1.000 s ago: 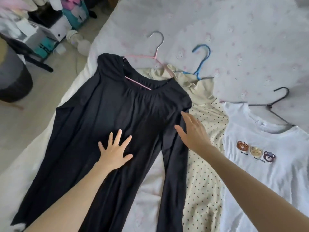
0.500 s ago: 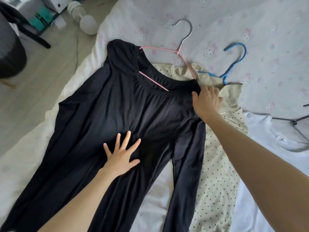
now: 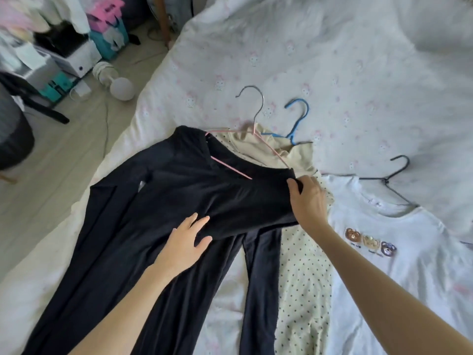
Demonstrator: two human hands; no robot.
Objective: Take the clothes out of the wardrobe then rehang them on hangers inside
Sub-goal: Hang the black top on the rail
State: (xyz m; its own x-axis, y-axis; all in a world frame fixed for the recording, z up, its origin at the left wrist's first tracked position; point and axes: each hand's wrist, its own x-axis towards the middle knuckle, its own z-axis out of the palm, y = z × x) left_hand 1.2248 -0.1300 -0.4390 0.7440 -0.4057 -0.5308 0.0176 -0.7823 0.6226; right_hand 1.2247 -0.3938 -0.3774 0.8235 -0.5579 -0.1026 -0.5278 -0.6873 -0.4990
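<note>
A black long-sleeved garment point(image 3: 153, 226) lies spread on the bed with a pink hanger point(image 3: 266, 147) partly inside its neckline, the metal hook pointing away from me. My right hand point(image 3: 308, 201) grips the garment's right shoulder, which is lifted and folded over towards the middle. My left hand point(image 3: 185, 242) rests flat on the chest of the garment, fingers straight. Beside it lies a cream dotted garment point(image 3: 304, 278) on a blue hanger point(image 3: 298, 121). Further right is a white T-shirt point(image 3: 399, 278) with bear prints on a black hanger point(image 3: 394, 178).
The bed sheet point(image 3: 332, 60) is white with small pink prints. On the floor at the left stand boxes point(image 3: 76, 57), a small white fan point(image 3: 115, 78), a cable and a dark round basket point(image 3: 12, 139). The bed's left edge runs diagonally beside the black garment.
My right hand went from the sleeve up to the garment's right shoulder, took hold of it and pulled it inward. My left hand stayed on the chest.
</note>
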